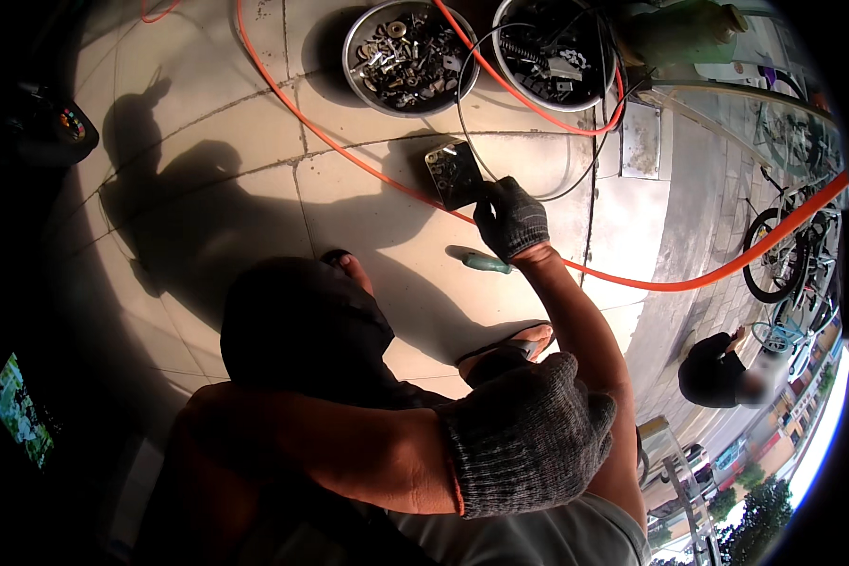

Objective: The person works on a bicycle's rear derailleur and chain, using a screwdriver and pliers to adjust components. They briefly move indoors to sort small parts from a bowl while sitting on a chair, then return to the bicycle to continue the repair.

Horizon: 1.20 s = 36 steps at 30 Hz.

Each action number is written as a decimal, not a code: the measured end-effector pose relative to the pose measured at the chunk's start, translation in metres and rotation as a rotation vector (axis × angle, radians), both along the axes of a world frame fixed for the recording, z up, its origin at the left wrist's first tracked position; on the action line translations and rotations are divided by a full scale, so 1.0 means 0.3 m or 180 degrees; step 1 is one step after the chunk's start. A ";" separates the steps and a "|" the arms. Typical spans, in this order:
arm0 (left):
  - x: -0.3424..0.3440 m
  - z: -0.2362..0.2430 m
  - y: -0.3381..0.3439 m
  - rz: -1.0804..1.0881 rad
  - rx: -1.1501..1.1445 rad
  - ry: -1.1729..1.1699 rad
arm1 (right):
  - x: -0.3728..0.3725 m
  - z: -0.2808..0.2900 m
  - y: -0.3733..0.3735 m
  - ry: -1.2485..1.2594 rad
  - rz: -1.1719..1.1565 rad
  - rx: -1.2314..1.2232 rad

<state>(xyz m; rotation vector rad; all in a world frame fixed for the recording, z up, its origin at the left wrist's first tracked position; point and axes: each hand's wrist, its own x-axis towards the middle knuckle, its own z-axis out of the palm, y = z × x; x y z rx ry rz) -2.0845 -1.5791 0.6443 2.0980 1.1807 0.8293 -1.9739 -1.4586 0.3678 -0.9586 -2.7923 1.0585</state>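
My right hand [513,223], in a dark knitted glove, reaches forward over the tiles. Its fingers close on the near right corner of a small square box [455,176], which holds small metal parts. My left hand [534,436], in the same kind of grey glove, is curled into a fist close to my body. Its fingertips are turned away, so whatever it may hold is hidden. Just below the right hand, a green tool handle [487,262] lies on the floor; the rest of that tool cannot be made out.
Two round metal bowls stand beyond the box: one bowl [351,77] with loose screws and fittings, another bowl [602,92] with dark parts. An orange hose [335,151] and thin black cables cross the tiles. Bicycles [774,255] and a person [711,370] are at the right.
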 end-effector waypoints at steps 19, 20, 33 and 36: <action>0.049 -0.014 0.019 -0.0563 -0.0225 0.0374 | -0.026 -0.015 -0.168 -0.1370 0.0476 -0.0048; 0.043 -0.013 0.026 -0.0660 -0.0176 0.0358 | 0.002 -0.016 -0.171 -0.1366 0.0451 -0.0050; 0.034 -0.009 0.010 -0.0748 -0.0233 0.0552 | -0.025 -0.022 -0.185 -0.1478 0.0608 -0.0220; 0.024 -0.015 0.018 -0.0829 -0.0101 0.0558 | -0.017 -0.018 -0.216 -0.1398 0.0686 -0.0095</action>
